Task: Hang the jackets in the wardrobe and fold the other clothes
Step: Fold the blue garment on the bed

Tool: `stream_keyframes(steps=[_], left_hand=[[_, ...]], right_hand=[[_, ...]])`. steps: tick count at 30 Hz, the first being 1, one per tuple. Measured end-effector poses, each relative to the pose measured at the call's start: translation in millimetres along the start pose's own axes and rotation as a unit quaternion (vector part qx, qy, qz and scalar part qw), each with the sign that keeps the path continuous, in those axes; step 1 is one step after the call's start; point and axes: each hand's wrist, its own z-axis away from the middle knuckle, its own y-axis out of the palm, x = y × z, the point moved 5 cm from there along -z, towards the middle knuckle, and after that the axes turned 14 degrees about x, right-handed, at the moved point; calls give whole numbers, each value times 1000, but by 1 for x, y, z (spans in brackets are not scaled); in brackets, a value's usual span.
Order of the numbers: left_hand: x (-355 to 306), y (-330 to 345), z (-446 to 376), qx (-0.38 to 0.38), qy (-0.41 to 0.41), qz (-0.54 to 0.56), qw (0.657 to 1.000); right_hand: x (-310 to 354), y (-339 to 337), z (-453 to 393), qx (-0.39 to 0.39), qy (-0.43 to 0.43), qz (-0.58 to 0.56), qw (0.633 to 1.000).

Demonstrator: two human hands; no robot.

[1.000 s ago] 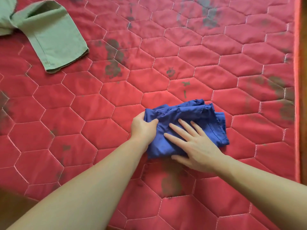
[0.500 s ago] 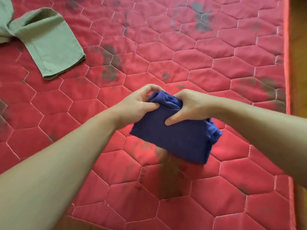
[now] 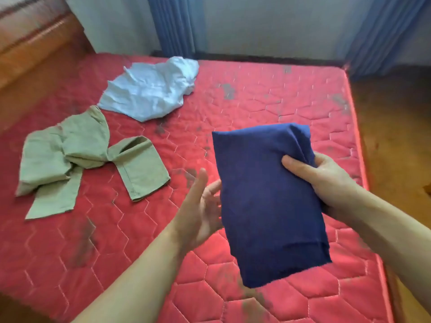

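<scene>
Right hand point(image 3: 326, 180) holds a closed grip on the folded blue garment point(image 3: 268, 201); left hand point(image 3: 200, 210) open beside it.

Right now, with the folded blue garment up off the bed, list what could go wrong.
1. Only the right hand pinches the blue garment, at one upper edge; the rest hangs, so the folds may slip open.
2. The left hand is open beside it, apparently not gripping, so it offers little support if the fabric sags.
3. Set down carelessly on the red mattress, it could mix with the unfolded green garment or pale blue garment.
</scene>
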Motion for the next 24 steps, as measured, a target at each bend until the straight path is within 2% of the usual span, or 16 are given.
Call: stream_keyframes(steps=[2, 5, 8, 11, 16, 20, 24], left_hand=[[-30, 37, 11, 13, 11, -27, 1000], [-65, 71, 33, -11, 27, -82, 996], [-80, 82, 61, -12, 52, -66, 996], [-94, 83, 87, -47, 76, -66, 994], [-152, 89, 138, -161, 177, -128, 962], [-180, 104, 196, -242, 227, -172, 928], [-164, 116, 274, -339, 253, -151, 893]], right_hand=[[34, 14, -4, -8, 2, 16, 1000], [68, 34, -10, -19, 22, 75, 997], [94, 55, -12, -14, 40, 93, 995], [124, 81, -7, -1, 22, 100, 995], [168, 129, 7, 125, -15, 15, 992], [177, 177, 20, 209, -27, 55, 976], [181, 241, 43, 285, -49, 68, 955]])
